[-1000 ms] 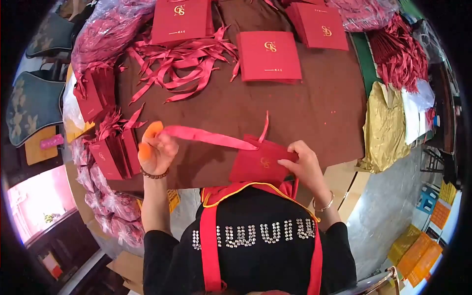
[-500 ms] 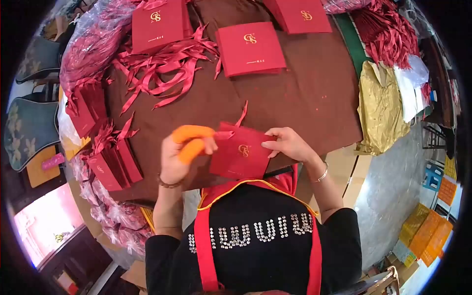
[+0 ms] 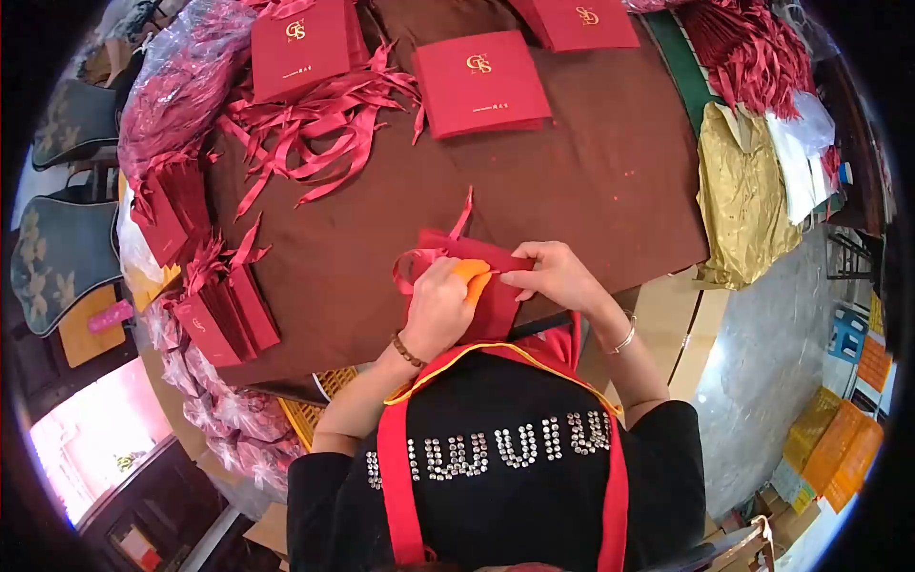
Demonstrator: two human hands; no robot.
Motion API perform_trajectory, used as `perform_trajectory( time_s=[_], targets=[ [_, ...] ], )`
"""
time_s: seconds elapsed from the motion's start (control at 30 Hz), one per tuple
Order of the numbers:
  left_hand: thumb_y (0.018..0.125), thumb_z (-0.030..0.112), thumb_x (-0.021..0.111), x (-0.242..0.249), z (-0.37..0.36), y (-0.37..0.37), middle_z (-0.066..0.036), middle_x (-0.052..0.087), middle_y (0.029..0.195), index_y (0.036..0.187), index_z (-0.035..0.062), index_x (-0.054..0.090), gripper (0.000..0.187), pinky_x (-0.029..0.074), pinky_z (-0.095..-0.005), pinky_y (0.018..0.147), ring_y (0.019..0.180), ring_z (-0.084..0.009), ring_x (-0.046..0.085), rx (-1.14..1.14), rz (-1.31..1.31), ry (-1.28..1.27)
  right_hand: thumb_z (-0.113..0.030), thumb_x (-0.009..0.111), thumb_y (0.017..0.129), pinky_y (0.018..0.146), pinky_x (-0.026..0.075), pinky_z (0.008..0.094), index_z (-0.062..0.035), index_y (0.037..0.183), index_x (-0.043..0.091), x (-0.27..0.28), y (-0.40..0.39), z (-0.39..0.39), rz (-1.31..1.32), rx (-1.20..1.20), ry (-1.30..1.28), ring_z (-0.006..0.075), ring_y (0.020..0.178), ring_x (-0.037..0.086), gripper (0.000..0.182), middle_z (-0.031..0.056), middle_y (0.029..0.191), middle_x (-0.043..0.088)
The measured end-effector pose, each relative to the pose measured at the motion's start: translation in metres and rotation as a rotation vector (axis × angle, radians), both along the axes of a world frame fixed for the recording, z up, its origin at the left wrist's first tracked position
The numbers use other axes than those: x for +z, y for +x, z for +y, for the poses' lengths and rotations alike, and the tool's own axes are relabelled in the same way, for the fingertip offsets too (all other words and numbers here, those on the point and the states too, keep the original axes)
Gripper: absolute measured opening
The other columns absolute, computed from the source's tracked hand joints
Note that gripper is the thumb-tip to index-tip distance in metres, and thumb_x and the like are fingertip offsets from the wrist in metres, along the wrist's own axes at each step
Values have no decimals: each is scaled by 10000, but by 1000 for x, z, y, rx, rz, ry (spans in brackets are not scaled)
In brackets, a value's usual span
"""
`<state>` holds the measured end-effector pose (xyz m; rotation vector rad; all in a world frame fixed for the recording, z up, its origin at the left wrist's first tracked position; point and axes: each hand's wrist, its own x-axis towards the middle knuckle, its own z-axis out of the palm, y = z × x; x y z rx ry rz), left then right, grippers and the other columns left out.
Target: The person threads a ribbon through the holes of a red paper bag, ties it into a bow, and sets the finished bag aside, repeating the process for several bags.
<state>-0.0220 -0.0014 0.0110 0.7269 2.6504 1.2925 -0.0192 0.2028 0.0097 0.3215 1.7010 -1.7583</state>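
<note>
A red paper bag [image 3: 491,310] is held upright at the near edge of the brown-covered table. My left hand [image 3: 446,300], with orange finger covers, is closed at the bag's top edge, on what looks like its red ribbon [image 3: 408,271]. My right hand [image 3: 555,278] pinches the bag's upper right corner. Another ribbon end [image 3: 464,212] sticks up behind the bag. Farther back lies a red bag with a gold logo [image 3: 482,84], beside a loose heap of red ribbons [image 3: 315,143].
Red bags stand at the left [image 3: 227,315] and lie at the back [image 3: 300,52]. Plastic-wrapped red bundles [image 3: 181,86] line the left edge. At the right are gold wrapping [image 3: 743,200] and a pile of red ribbons [image 3: 762,67]. Chairs stand at the far left.
My left hand has moved right across the bag's front to its top edge, near my right hand. A ribbon loop now stands out at the bag's left side.
</note>
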Motion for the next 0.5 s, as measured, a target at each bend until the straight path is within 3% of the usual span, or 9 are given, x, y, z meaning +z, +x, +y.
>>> perform_trajectory(
  time_s=[0.07, 0.5],
  targets=[
    [758, 21, 657, -4, 1, -2, -161, 613, 799, 888, 2, 643, 133, 482, -375, 642, 729, -335, 598, 7, 124, -69, -147, 676, 789, 548, 486, 239, 68, 978, 606, 5, 1, -1, 39, 39, 69, 128, 620, 642, 294, 82, 742, 635],
    [722, 10, 634, 3, 10, -2, -170, 584, 735, 776, -15, 604, 67, 451, -415, 603, 681, -343, 560, -60, 206, -131, -138, 651, 804, 547, 496, 265, 71, 964, 610, 12, 10, -8, 138, 16, 124, 144, 628, 653, 266, 135, 761, 654]
  ],
)
